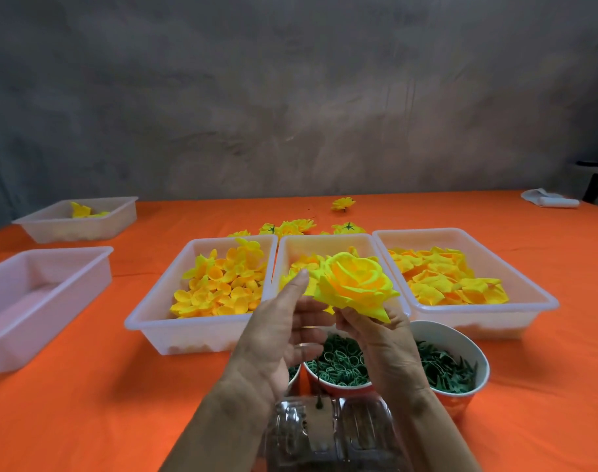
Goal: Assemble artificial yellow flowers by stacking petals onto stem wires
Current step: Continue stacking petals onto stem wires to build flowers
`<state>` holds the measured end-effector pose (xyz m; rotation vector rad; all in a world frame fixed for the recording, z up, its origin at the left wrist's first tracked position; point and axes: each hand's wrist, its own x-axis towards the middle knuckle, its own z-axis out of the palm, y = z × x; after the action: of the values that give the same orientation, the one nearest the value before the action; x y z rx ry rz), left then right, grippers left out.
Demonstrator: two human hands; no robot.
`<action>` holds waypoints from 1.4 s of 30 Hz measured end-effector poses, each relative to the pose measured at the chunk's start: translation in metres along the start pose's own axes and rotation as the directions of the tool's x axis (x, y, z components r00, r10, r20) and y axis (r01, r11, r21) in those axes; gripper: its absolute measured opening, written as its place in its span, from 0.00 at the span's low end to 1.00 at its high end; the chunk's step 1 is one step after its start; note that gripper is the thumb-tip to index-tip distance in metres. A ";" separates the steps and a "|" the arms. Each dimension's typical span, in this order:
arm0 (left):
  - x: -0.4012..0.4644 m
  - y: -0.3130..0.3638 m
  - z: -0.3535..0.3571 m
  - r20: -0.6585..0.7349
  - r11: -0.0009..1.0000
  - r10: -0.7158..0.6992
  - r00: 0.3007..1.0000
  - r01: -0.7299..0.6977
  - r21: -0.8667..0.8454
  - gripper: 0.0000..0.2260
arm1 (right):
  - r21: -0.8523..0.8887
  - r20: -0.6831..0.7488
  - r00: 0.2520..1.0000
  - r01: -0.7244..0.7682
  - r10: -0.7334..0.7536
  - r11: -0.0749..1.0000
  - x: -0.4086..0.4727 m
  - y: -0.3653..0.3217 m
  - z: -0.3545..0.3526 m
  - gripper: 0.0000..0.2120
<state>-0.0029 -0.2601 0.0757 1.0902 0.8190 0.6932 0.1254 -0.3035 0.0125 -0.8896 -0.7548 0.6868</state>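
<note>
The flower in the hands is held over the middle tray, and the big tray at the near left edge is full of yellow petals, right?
Not quite. The head view shows the big tray at the near left edge holds no petals. The rest stands: the flower, held by the right hand with the left hand beside it, is over the middle tray.

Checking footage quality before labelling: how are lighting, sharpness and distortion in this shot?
Head view: lighting soft and even, shadows faint; the held flower is fairly sharp; the clear plastic container at the bottom edge is blurred with glare; wide-angle bending curves the orange table edge and the trays' lines.
</note>
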 end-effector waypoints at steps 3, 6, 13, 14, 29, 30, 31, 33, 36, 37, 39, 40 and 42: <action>-0.001 -0.002 0.005 0.077 0.999 0.037 0.996 -0.038 0.004 0.09 | -0.019 0.018 1.000 0.010 -0.010 1.000 -0.001 0.000 -0.002 0.07; -0.002 -0.002 0.007 0.008 0.996 0.059 0.998 -0.059 -0.060 0.03 | -0.064 0.009 1.000 0.027 -0.026 0.998 -0.003 -0.001 -0.005 0.06; 0.004 -0.006 0.007 -0.153 0.982 0.161 0.975 -0.174 -0.074 0.09 | -0.046 -0.047 0.999 -0.007 0.004 0.999 -0.003 -0.002 -0.002 0.03; 0.005 -0.007 0.007 -0.166 0.981 0.175 0.970 -0.186 -0.049 0.09 | -0.051 -0.055 0.999 -0.004 0.001 0.999 -0.003 -0.001 -0.001 0.03; 0.012 -0.004 0.002 -0.113 0.979 0.070 0.991 -0.090 -0.185 0.11 | -0.128 0.037 0.999 0.004 0.001 0.992 -0.002 -0.002 0.000 0.04; 0.011 -0.004 0.002 -0.121 0.976 0.077 0.990 -0.100 -0.192 0.09 | -0.124 0.044 0.999 0.005 0.001 0.992 -0.002 -0.002 0.001 0.04; 0.012 -0.005 0.002 -0.134 0.975 0.083 0.988 -0.108 -0.195 0.08 | -0.120 0.049 0.999 0.006 0.000 0.993 -0.002 -0.002 0.001 0.04; 0.012 -0.006 0.002 -0.155 0.972 0.099 0.983 -0.129 -0.195 0.07 | -0.120 0.046 0.999 0.015 -0.010 0.993 -0.001 -0.001 0.002 0.03; 0.013 -0.008 0.002 -0.153 0.965 0.122 0.981 -0.153 -0.213 0.07 | -0.149 0.007 0.999 0.041 -0.040 0.988 -0.001 0.000 0.002 0.07; 0.014 -0.008 0.003 -0.153 0.961 0.126 0.980 -0.159 -0.227 0.07 | -0.149 0.003 0.999 0.044 -0.044 0.988 -0.001 0.000 0.003 0.07; 0.014 -0.008 0.003 -0.154 0.951 0.123 0.980 -0.161 -0.264 0.07 | -0.130 0.008 0.999 0.037 -0.036 0.991 -0.002 -0.001 0.005 0.03; 0.014 -0.008 0.003 -0.150 0.945 0.118 0.982 -0.157 -0.288 0.07 | -0.122 0.006 0.999 0.033 -0.033 0.992 -0.003 -0.001 0.005 0.02; 0.013 -0.009 0.003 -0.135 0.935 0.104 0.985 -0.143 -0.325 0.08 | -0.134 -0.010 0.999 0.044 -0.046 0.990 -0.003 0.000 0.006 0.04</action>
<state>0.0074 -0.2544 0.0650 0.8028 0.7027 0.9714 0.1192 -0.3034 0.0146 -0.9950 -0.8140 0.5947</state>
